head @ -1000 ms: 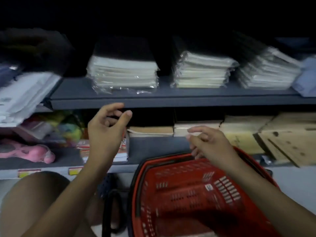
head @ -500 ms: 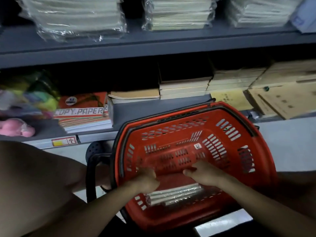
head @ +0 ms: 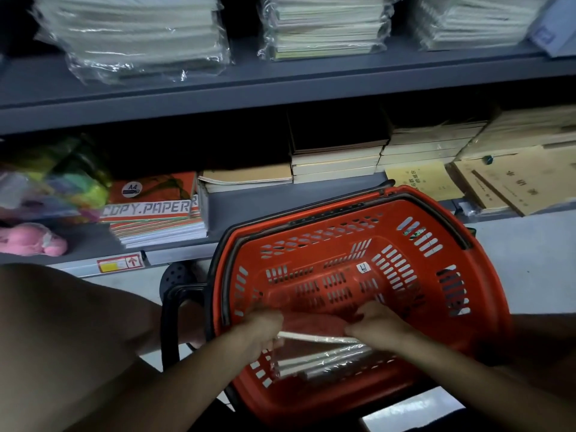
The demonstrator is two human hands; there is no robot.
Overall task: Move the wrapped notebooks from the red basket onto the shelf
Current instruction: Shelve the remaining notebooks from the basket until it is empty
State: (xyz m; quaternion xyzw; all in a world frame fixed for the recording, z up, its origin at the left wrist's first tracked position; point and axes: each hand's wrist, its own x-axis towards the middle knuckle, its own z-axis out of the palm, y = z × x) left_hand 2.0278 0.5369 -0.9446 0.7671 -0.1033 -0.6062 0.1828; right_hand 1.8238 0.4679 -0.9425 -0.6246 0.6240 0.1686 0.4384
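Grey shelf (head: pixel 280 88) stands behind the red basket (head: pixel 436 232); inside, left hand (head: pixel 258 332) and right hand (head: pixel 377 325) each grip the wrapped notebooks (head: pixel 318 338).

— The basket (head: pixel 358 275)?
— Red plastic, slotted walls, slight sheen; its handles (head: pixel 311 216) are black and matt.
— And the notebooks (head: pixel 321 357) inside it?
— Paper edges under clear, glossy film that creases and catches light. The stacks (head: pixel 137 35) above wear the same shiny wrap.
— The shelf (head: pixel 280 92)?
— Smooth grey, painted-looking, dull finish.
— The lower row?
— Brown books (head: pixel 336 157) with matt paper covers, and a ream (head: pixel 152 210) in printed paper, faintly glossy.
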